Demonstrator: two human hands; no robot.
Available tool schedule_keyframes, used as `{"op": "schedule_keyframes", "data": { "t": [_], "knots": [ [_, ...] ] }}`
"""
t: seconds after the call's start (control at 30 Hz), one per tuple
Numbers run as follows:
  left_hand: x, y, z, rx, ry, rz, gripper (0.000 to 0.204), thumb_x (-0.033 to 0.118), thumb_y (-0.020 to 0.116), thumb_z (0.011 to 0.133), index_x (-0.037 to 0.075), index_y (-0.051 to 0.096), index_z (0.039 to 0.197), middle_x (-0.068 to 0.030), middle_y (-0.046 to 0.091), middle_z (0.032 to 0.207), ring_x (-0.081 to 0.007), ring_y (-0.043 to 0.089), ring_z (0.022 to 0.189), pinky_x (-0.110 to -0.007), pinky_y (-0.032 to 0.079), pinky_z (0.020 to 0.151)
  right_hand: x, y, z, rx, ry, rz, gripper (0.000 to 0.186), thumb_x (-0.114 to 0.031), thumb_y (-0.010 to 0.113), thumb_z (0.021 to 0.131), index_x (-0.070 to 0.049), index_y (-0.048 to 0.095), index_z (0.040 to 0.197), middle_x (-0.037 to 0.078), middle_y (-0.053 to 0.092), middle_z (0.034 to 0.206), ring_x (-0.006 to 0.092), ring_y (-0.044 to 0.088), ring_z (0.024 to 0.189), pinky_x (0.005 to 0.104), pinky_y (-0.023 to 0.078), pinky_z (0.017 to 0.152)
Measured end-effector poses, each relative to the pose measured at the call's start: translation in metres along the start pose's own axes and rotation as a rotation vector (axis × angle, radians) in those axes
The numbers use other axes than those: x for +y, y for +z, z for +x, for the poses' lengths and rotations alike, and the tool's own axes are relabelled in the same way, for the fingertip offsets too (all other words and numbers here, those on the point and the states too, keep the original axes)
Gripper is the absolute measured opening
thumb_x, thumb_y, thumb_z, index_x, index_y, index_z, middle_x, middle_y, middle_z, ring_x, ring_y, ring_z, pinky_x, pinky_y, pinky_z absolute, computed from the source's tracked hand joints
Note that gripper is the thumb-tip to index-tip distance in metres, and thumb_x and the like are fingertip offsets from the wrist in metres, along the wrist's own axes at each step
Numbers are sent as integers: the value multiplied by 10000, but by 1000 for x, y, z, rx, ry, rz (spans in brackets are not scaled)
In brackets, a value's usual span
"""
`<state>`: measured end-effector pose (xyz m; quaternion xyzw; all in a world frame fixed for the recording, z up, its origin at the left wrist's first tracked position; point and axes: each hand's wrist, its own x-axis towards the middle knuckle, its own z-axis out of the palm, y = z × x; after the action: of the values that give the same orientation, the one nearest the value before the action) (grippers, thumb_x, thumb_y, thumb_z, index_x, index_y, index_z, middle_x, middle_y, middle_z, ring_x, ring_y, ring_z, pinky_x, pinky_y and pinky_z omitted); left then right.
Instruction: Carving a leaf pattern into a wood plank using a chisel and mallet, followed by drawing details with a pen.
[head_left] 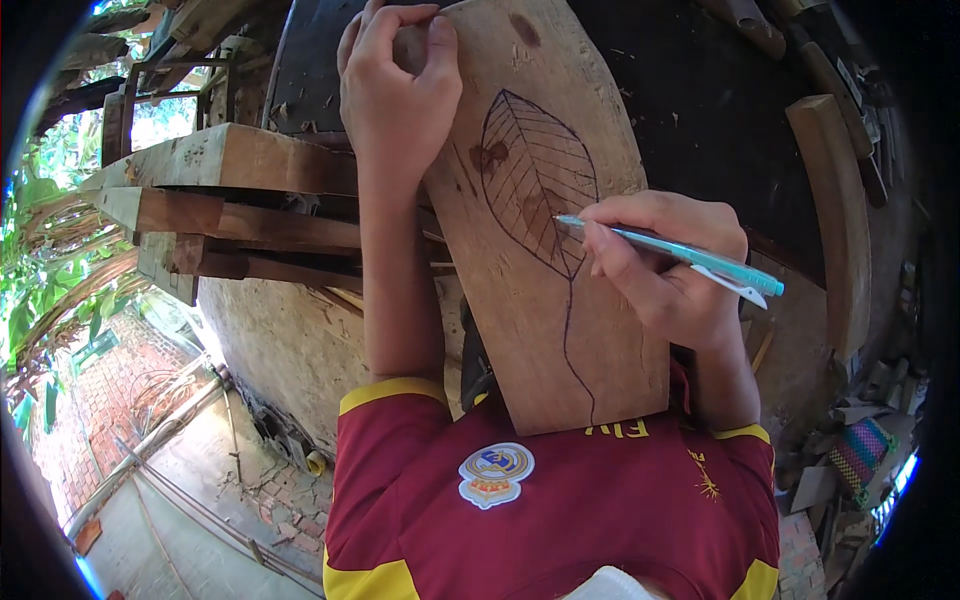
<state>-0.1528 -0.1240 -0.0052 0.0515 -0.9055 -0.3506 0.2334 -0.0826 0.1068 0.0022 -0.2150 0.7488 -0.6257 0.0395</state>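
Note:
A flat wooden board (480,320) lies tilted before me, its near end close to my chest. On it is a dark-lined leaf drawing (535,170) with a midrib, slanting veins and a long wavy stem. My right hand (670,255) is closed around a light-blue pen (690,252) with a white clip. The pen's tip rests on the leaf's lower part, by the midrib. At the board's far left edge, my left hand (402,85) is bent over the wood, its fingers curled around the rim and partly hidden.
Thick wooden beams (230,215) are stacked to the left. A black surface (710,130) with wood chips lies beyond the board. On the right stands a curved timber (835,230), with a colourful woven item (860,455) lower down. Brick paving (120,390) shows at far left.

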Motion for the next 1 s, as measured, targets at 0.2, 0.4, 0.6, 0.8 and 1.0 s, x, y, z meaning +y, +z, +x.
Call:
{"op": "schedule_keyframes", "data": {
  "t": [0.2, 0.4, 0.6, 0.8, 1.0],
  "knots": [
    [-6, -1, 2, -4, 56, 27, 198, 140, 651, 954, -45, 671, 1023, -259, 645, 1217, -410, 508, 1358, -444, 392, 1099, -2, -3, 0, -41, 40, 23, 81, -49, 749, 842, 3, 754, 904, 96, 740, 770, 138, 693, 603, 241, 523, 536],
    [-5, -1, 1, -2, 49, 31, 196, 135, 651, 954, -47, 669, 1022, -253, 654, 1196, -409, 513, 1354, -437, 391, 1099, 2, -4, 1, -58, -72, -17, 79, -46, 748, 838, 6, 751, 897, 98, 739, 775, 147, 697, 609, 246, 530, 550],
    [-5, -1, 2, -2, 42, 57, 195, 135, 650, 956, -47, 666, 1022, -244, 656, 1175, -405, 514, 1354, -437, 394, 1095, -1, -4, 1, -58, -35, -4, 73, -45, 744, 835, 6, 746, 887, 104, 743, 786, 153, 713, 644, 247, 538, 566],
    [-4, 0, 3, -14, 68, 33, 196, 138, 650, 958, -47, 663, 1019, -248, 652, 1172, -401, 519, 1349, -435, 396, 1091, 2, 1, 0, 32, 23, 59, 88, -60, 740, 857, 7, 753, 913, 112, 747, 803, 165, 729, 689, 258, 562, 615],
    [-5, 0, 2, 8, 78, 28, 199, 141, 650, 957, -48, 663, 1015, -252, 652, 1169, -410, 524, 1340, -428, 402, 1084, 2, 3, 1, 36, 12, 3, 106, -73, 742, 863, 12, 755, 924, 113, 750, 813, 168, 733, 696, 260, 569, 627]
  ]
}}
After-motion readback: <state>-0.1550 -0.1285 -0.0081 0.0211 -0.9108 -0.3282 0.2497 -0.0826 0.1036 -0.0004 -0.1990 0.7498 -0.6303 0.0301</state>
